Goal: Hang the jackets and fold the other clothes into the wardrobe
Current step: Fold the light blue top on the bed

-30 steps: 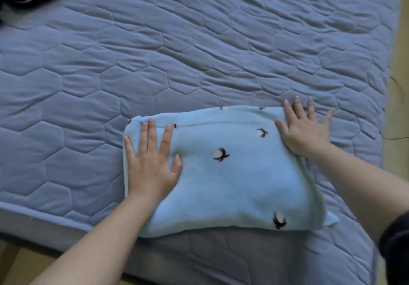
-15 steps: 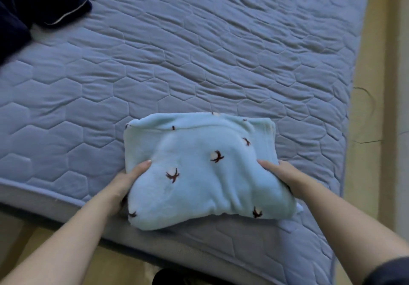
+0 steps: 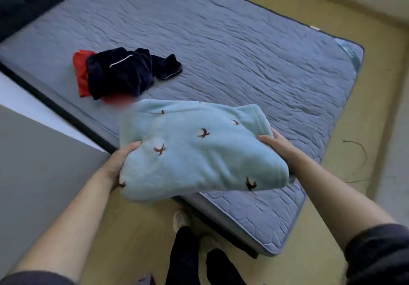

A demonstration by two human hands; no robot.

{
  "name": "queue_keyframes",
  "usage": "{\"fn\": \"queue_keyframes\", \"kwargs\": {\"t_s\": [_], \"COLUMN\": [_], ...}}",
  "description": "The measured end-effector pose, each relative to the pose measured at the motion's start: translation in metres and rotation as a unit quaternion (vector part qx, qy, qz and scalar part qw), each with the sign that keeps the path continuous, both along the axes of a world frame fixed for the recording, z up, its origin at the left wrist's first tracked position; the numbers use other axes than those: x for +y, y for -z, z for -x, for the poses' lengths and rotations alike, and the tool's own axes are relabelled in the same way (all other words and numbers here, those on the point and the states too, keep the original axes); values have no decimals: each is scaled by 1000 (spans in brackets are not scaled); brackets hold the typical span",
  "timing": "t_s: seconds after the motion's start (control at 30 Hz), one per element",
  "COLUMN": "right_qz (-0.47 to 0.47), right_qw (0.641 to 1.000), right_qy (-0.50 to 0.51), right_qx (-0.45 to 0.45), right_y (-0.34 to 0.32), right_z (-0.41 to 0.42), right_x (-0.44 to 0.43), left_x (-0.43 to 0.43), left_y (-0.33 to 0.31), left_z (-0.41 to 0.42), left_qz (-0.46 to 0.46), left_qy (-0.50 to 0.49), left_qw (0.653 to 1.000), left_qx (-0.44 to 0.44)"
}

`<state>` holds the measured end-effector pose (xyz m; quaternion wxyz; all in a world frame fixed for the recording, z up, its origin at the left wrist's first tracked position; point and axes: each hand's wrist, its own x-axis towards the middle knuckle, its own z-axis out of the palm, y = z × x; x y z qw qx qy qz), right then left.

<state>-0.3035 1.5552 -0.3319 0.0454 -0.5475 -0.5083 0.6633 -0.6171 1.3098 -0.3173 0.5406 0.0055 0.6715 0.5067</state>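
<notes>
A folded pale-blue fleece (image 3: 199, 152) (dotted with small brown bird-like marks) is held by its two short ends. The left hand (image 3: 117, 163) grips one end with the thumb on top, and the right hand (image 3: 280, 149) grips the other. The fleece is over the near edge of the bed (image 3: 243, 52). Farther back on the quilted cover, a crumpled navy garment (image 3: 121, 72) lies over a red garment (image 3: 80, 72).

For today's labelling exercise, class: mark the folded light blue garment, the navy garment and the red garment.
folded light blue garment (image 3: 205, 154): head view, middle of its top face.
navy garment (image 3: 119, 74): head view, centre of the heap.
red garment (image 3: 80, 79): head view, left edge, beside the navy.
</notes>
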Motion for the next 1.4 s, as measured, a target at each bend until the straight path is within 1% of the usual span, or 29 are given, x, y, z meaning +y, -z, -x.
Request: {"fn": "queue_keyframes", "kwargs": {"t_s": [0.1, 0.17, 0.3, 0.43, 0.57, 0.67, 0.8, 0.9, 0.97, 1.1, 1.17, 1.27, 1.33, 1.4], "right_qz": [-27, -41, -47, -68, -72, -71, -68, -62, -56, -34, -11, 35, 82, 119], "right_qw": [999, 996, 990, 976, 956, 934, 893, 853, 826, 775, 744, 688, 644, 598], "right_qy": [-36, -59, -107, -170, -240, -299, -385, -459, -502, -569, -605, -661, -695, -726], "right_qx": [31, 47, 80, 120, 154, 183, 223, 241, 252, 274, 283, 298, 308, 318], "right_y": [-65, -94, -130, -161, -186, -204, -224, -230, -231, -225, -224, -230, -238, -247], "right_z": [3, 6, 18, 50, 91, 126, 167, 185, 191, 180, 166, 140, 121, 104], "right_x": [-21, -34, -55, -80, -122, -167, -250, -330, -393, -541, -616, -723, -786, -845], "left_x": [-43, -67, -110, -161, -226, -286, -383, -466, -524, -647, -708, -789, -830, -860], "left_y": [-65, -102, -147, -179, -212, -236, -255, -260, -265, -273, -277, -286, -296, -306], "left_z": [-21, -36, -64, -74, -82, -97, -134, -174, -208, -292, -337, -408, -453, -495], "left_qz": [-21, -51, -104, -115, -138, -144, -124, -106, -89, -51, -21, 33, 56, 73], "left_qy": [-50, -85, -145, -215, -279, -334, -425, -493, -540, -629, -668, -727, -771, -797], "left_qw": [998, 995, 984, 969, 946, 922, 882, 846, 816, 746, 706, 643, 591, 554], "left_qx": [-2, 1, 11, 35, 96, 135, 162, 170, 185, 213, 233, 240, 231, 228]}}
